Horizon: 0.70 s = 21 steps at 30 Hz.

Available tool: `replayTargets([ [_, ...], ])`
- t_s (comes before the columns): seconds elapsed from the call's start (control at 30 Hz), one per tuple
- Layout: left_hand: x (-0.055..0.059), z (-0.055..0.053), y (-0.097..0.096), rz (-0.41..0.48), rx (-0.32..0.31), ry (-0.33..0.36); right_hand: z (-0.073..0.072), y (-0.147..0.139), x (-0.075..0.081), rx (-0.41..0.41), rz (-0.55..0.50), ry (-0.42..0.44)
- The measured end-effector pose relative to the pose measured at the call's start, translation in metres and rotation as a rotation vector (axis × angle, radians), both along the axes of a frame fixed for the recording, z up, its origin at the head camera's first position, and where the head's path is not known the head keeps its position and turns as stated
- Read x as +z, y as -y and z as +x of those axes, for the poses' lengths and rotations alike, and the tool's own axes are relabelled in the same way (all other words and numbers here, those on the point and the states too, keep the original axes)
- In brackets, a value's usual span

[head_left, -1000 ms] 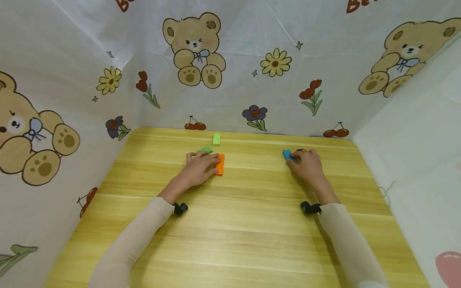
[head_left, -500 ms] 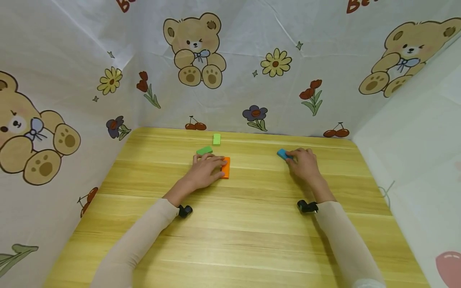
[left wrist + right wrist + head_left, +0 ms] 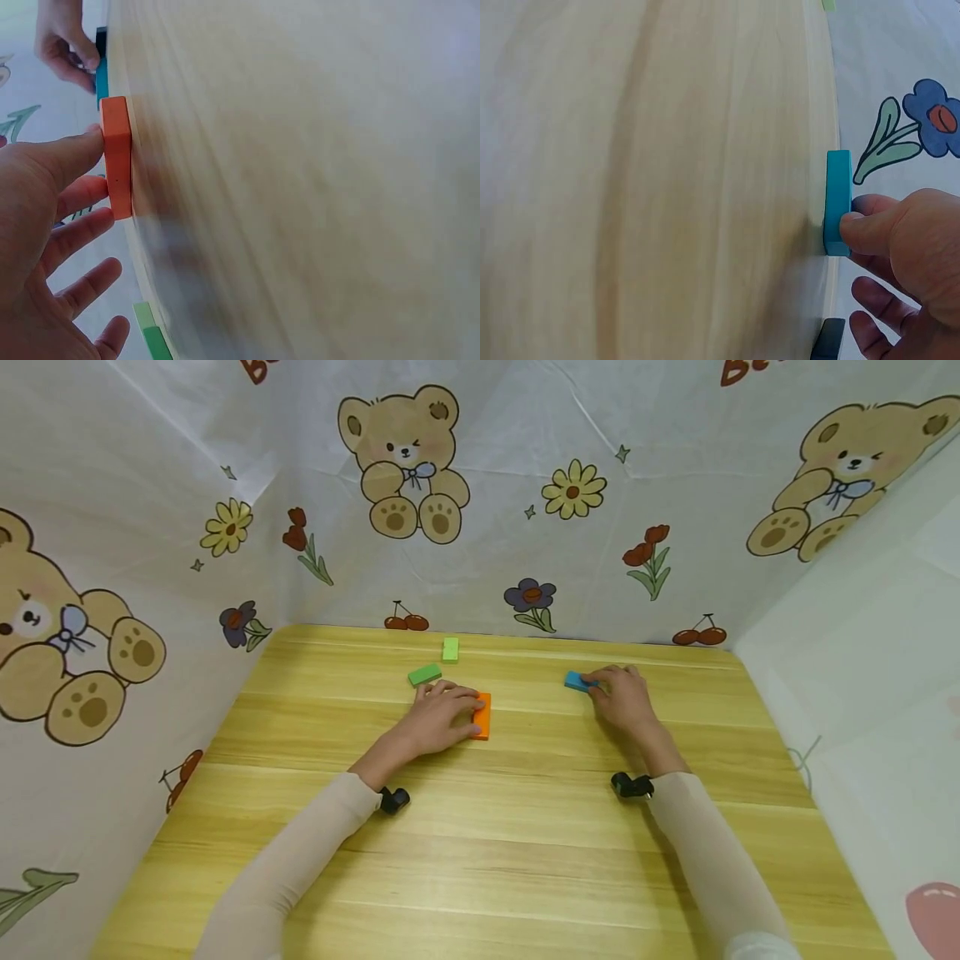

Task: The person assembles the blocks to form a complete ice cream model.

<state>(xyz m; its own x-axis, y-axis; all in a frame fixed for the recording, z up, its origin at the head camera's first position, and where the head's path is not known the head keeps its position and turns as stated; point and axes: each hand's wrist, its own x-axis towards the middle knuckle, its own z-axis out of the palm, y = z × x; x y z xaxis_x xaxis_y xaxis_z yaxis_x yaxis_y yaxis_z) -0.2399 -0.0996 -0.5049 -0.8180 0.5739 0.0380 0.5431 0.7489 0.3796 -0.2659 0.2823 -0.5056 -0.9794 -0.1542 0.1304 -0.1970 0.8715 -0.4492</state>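
Passable between the orange block (image 3: 484, 717) and the blue block (image 3: 576, 682), straight across bare wood. Open too on the near part of the table (image 3: 510, 835), between the sleeves (image 3: 300, 847). Obstructed beyond the left hand (image 3: 437, 725): by the green block (image 3: 424, 674) just past the fingertips, then by the light green block (image 3: 450, 649), near the cloth wall (image 3: 465, 583). Obstructed beside the right hand (image 3: 628, 700), per right wrist view, by a dark block (image 3: 829, 339).

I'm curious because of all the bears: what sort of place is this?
Probably a screened-off tabletop nook, perhaps for play: bear-print sheeting behind a wood-grain table, plus an orange block and a blue block.
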Motion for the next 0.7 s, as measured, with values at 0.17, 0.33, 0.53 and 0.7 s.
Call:
replayTargets([
  [0.17,-0.001,0.003,-0.009,0.012,-0.031,-0.012,-0.003,0.005,0.0,0.017,0.001,0.008],
  [0.33,0.0,0.006,-0.02,0.007,-0.046,-0.018,-0.008,0.011,0.001,0.055,-0.016,0.011],
  [0.53,0.001,0.009,-0.034,0.005,-0.064,-0.014,-0.01,0.022,-0.001,0.057,-0.034,0.028],
  [0.7,-0.001,0.013,-0.043,0.002,-0.067,-0.021,-0.01,0.031,0.0,0.062,-0.028,0.023],
])
